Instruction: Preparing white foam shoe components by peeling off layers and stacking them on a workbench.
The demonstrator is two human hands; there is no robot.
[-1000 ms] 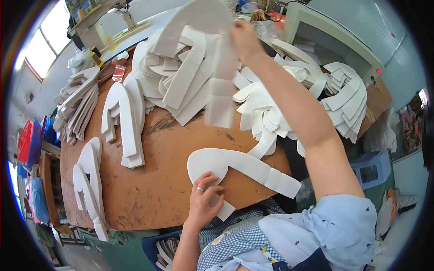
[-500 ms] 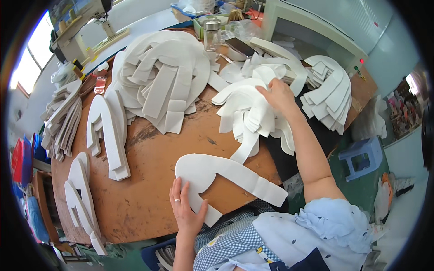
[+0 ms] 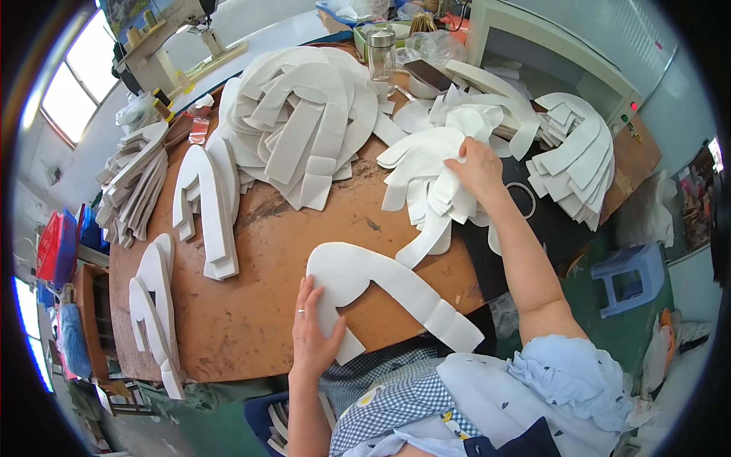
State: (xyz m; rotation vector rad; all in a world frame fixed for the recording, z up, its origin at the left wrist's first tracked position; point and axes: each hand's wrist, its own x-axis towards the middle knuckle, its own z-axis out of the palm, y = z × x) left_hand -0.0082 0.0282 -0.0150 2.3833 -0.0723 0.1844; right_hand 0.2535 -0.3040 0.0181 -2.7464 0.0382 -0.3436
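A white horseshoe-shaped foam piece lies flat on the brown table at its near edge. My left hand rests flat on that piece's near-left leg, fingers spread, a ring on one finger. My right hand reaches out over a loose pile of thin white cut pieces at the table's right side, its fingers pinching the top pieces. A big heap of thick white horseshoe pieces fills the far middle of the table.
More stacks of white pieces stand at the left edge, left middle, far left and far right. A metal-lidded glass jar stands at the back. A sewing machine is far left, a blue stool on the floor to the right.
My right hand has dropped a long white piece onto the far heap and come down to the thin-piece pile on the right. My left hand stays on the near horseshoe piece.
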